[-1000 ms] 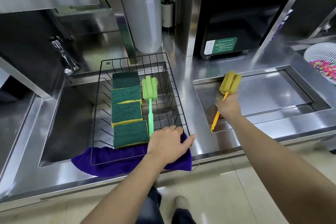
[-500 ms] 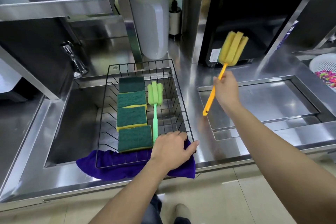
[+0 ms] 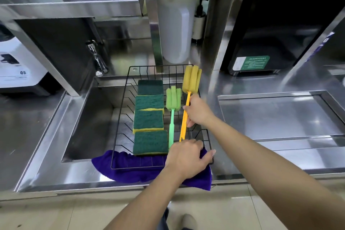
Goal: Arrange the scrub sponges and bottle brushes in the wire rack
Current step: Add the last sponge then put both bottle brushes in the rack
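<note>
Presently: wire rack [image 3: 120, 117] on purple cloth [image 3: 130, 172]; left hand [image 3: 186, 157] grips near-right rim, seemingly steadying. Four scrub sponges [image 3: 148, 119], column, rack's left. Green bottle brush [image 3: 173, 99] alongside. Yellow bottle brush [image 3: 192, 80], handle pinched by right hand [image 3: 197, 112], parallel, rightmost, apparently for matching placement.

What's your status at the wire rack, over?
Right hand grips yellow brush beside green brush, over wire rack. Left hand holds its near rim. Nothing in the way.
</note>
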A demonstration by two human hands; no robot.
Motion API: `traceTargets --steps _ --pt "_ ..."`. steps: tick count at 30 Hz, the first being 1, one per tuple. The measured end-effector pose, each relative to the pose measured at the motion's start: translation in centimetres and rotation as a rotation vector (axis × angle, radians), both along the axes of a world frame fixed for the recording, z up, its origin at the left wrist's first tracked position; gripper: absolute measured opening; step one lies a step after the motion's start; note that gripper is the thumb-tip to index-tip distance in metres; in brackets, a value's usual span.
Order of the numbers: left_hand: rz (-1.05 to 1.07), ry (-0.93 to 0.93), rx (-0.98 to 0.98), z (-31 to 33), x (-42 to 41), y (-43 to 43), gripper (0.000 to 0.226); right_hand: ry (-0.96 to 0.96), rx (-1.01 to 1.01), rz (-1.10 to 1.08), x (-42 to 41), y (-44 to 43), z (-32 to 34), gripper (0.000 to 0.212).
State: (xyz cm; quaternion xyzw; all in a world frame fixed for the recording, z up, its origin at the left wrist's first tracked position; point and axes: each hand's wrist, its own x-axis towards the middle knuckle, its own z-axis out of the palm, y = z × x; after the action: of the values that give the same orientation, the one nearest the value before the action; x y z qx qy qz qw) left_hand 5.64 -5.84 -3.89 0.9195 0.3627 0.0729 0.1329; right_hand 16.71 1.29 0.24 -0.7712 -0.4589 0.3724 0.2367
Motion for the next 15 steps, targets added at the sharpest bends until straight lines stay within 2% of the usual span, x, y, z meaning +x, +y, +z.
traceTargets --steps 3,6,11,15 --pt "-0.023 -0.016 0.018 0.1 -0.1 -0.1 0.053 -0.065 -0.063 0.033 -0.3 0.2 -0.9 0.021" --pt "-0.039 -0.03 0.021 0.1 -0.1 0.0 0.049 -0.146 -0.146 0.083 -0.6 0.5 -0.8 0.017" --pt "-0.04 -0.051 0.025 -0.1 0.0 0.0 0.058 -0.236 -0.311 0.157 -1.6 1.3 -0.5 0.015" --pt "-0.042 -0.08 0.031 -0.3 -0.1 0.1 0.053 -0.38 -0.425 0.283 -2.4 1.6 -0.3 0.019"
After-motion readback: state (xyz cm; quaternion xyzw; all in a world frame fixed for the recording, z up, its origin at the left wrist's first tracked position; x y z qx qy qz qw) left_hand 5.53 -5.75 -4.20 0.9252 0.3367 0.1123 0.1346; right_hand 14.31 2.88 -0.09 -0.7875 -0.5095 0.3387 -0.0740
